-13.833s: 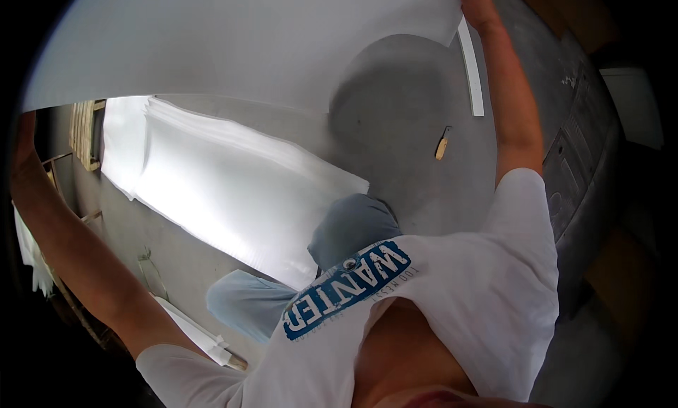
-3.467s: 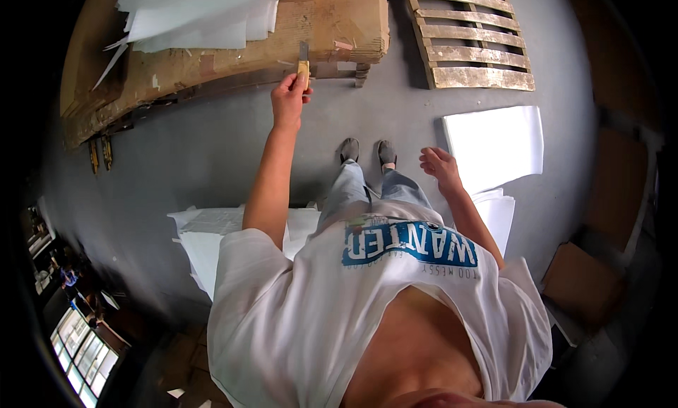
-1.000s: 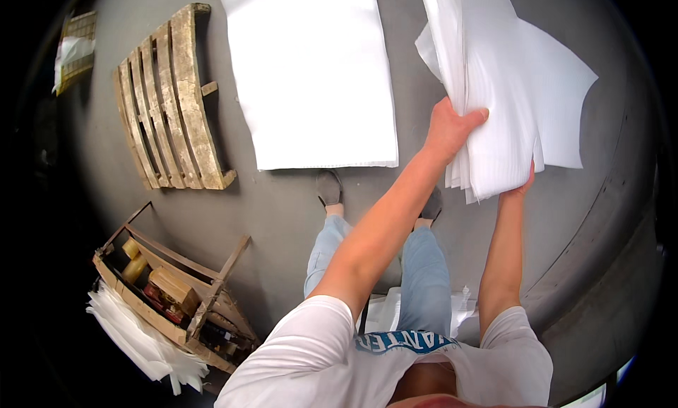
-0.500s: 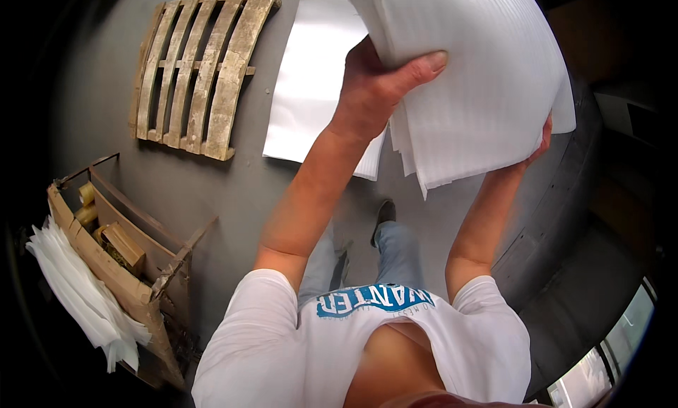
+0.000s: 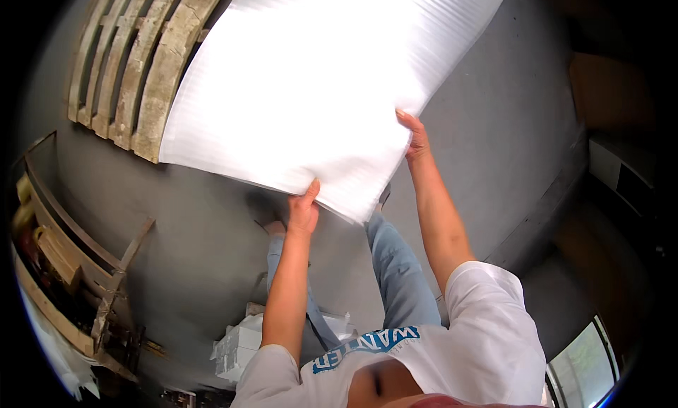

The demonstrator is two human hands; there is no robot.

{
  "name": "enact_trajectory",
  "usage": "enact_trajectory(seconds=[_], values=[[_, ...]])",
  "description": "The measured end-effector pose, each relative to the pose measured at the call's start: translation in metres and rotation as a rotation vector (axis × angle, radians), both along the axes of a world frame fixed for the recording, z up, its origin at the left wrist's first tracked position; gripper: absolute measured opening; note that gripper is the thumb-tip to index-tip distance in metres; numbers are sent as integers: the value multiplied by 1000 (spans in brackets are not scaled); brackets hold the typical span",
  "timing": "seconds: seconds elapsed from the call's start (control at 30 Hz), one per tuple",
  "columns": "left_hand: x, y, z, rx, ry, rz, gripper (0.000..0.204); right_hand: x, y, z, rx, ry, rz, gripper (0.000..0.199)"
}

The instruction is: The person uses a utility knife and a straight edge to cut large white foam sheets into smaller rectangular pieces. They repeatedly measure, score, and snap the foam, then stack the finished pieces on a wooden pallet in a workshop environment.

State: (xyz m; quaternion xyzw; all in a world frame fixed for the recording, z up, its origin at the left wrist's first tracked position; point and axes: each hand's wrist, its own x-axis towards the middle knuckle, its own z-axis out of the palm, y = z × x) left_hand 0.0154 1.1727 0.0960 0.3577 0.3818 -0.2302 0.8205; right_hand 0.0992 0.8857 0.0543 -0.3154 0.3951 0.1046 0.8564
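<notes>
A large stack of white ribbed foam sheets (image 5: 296, 90) spreads out flat in front of me, running past the top of the view. My left hand (image 5: 304, 209) grips its near edge, thumb on top and fingers hidden underneath. Farther up the right-hand side, my right hand (image 5: 415, 133) holds the border in the same way, its thumb pressing the upper face. The corner between my two hands points toward my legs. How many layers there are I cannot tell.
A worn wooden pallet (image 5: 166, 83) lies on the grey floor at the upper left, partly covered by the sheets. At far left stands a cart (image 5: 113, 263) with tape rolls and cardboard inside. A white wrapped bundle (image 5: 236, 344) sits near my legs.
The foam sheets, held up and bent at the upper right before, are now spread flat across the middle. Both hands have shifted left and lower onto the near corner. My view has turned.
</notes>
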Motion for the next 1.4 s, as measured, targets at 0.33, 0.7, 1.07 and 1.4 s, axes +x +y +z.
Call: enact_trajectory(seconds=[0.33,0.7,1.07,1.4], values=[[-36,25,-139,148,400,-11,79,-34,-1,-142,-166,246,204,42],[-7,69,-156,1157,492,-300,92,-53,2,-137,-246,342,334,55],[-62,114,-195,244,274,190,101,-72,25,-117,-313,378,437,53],[-30,83,-150,245,197,183,62,-73,31,-128,-473,359,409,81]])
